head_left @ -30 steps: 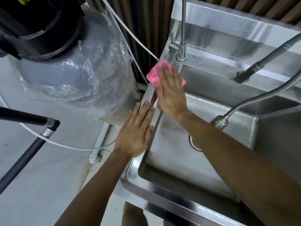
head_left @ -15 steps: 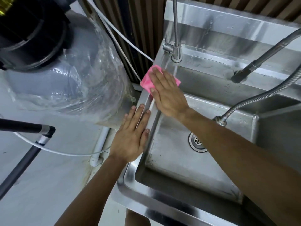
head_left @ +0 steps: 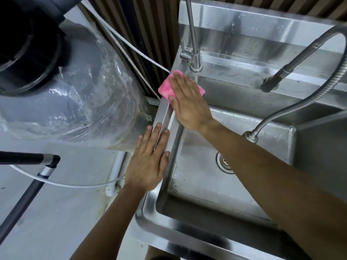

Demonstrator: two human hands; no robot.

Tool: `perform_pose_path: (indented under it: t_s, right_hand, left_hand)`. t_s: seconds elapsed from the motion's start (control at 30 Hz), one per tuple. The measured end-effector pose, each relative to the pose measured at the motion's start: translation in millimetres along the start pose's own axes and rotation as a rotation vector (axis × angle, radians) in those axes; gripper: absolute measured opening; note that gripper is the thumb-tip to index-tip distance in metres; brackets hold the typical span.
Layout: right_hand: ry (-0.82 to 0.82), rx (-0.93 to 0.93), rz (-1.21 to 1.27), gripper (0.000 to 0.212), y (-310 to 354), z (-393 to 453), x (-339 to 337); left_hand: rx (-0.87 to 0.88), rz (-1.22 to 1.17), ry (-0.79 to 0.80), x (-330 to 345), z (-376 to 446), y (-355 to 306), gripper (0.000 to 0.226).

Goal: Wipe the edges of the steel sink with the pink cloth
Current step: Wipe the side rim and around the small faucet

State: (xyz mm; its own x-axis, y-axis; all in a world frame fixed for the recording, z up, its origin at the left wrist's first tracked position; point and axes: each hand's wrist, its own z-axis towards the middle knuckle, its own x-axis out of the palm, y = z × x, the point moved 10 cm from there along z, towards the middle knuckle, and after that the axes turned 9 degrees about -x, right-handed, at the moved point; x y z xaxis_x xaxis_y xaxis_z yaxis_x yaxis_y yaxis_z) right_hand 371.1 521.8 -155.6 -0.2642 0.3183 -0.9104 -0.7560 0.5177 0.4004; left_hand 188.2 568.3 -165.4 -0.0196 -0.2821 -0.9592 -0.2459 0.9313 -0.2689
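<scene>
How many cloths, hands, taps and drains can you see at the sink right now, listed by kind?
Pink cloth: 1
Hands: 2, the left hand flat on the sink's left edge, the right hand pressing the cloth
Taps: 2, a thin upright tap and a dark-tipped hose sprayer
Drain: 1
Total: 6
</scene>
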Motion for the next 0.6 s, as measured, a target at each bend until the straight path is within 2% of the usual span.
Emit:
perform_pose_path:
  t_s: [0.1,0.23,0.47,0.6]
  right_hand:
    - [-0.042,0.109,0.032,0.059,-25.0,25.4,-11.0]
    - [-0.143,0.220,0.133,0.057,-16.0,4.5,-6.6]
    - [-0.226,0.203,0.095,0.054,-31.8,10.4,-7.6]
    - [-0.356,0.315,0.244,0.046,-36.0,-4.1,-6.9]
  left_hand:
    - [-0.008,0.002,0.014,0.9,1.3,0.8,0.061]
    - [-0.001,-0.081,0.035,1.8,0.9,1.2,0.062]
    - [0.011,-0.132,0.025,-1.6,5.8,1.1,0.060]
    - [-0.009,-0.185,-0.027,-18.9,43.3,-8.4,0.047]
